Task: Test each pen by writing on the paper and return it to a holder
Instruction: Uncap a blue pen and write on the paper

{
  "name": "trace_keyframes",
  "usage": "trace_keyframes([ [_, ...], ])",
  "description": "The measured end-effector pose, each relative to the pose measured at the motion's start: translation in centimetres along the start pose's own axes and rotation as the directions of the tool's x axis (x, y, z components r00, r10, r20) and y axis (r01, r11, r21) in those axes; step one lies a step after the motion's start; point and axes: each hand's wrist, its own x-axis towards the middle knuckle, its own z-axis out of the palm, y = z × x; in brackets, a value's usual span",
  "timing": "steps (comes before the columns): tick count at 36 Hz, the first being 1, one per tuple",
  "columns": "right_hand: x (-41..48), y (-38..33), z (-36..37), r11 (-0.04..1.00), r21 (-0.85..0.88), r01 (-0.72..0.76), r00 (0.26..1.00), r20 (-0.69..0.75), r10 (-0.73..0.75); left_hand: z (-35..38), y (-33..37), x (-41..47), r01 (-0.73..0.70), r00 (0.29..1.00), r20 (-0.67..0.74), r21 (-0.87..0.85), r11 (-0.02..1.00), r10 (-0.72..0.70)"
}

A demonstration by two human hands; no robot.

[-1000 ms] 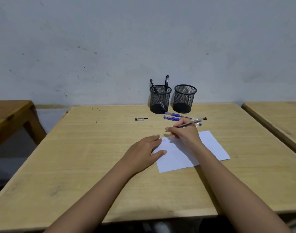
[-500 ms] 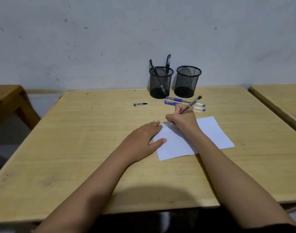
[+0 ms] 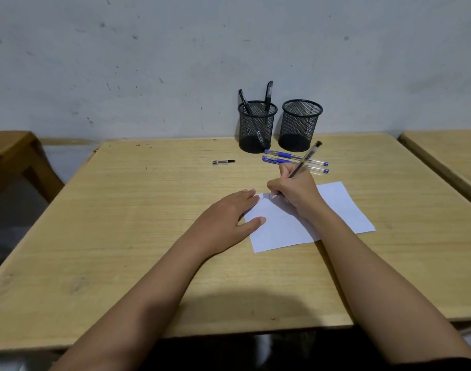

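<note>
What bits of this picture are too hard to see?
Head view: the scribble on the paper is too small to read.
Head view: the right hand hides the lower part of its pen.
Head view: the left hand covers part of the paper's left edge.

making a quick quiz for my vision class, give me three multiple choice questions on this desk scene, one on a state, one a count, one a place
1. The right hand is:
A. gripping a pen with its tip on the paper
B. flat and empty
C. in a fist, holding nothing

2. How many black pens stand in the left holder?
A. none
B. two
C. four

3. The loose cap lies:
A. on the paper
B. on the table, left of the left holder
C. inside the left holder

Answers: 1 A, the fingers curl round the pen at the paper; 2 B, two stick out of its rim; 3 B, it lies on bare wood, apart from the holder.
</note>
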Motion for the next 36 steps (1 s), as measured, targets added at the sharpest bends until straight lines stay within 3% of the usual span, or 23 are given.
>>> trace_keyframes([
  [36,-0.25,-0.23,0.18,0.999,-0.029,-0.037,0.995,-0.092,0.034,0.01,-0.11,-0.06,0.001,1.000,-0.002,-0.021,1.000,-0.001],
])
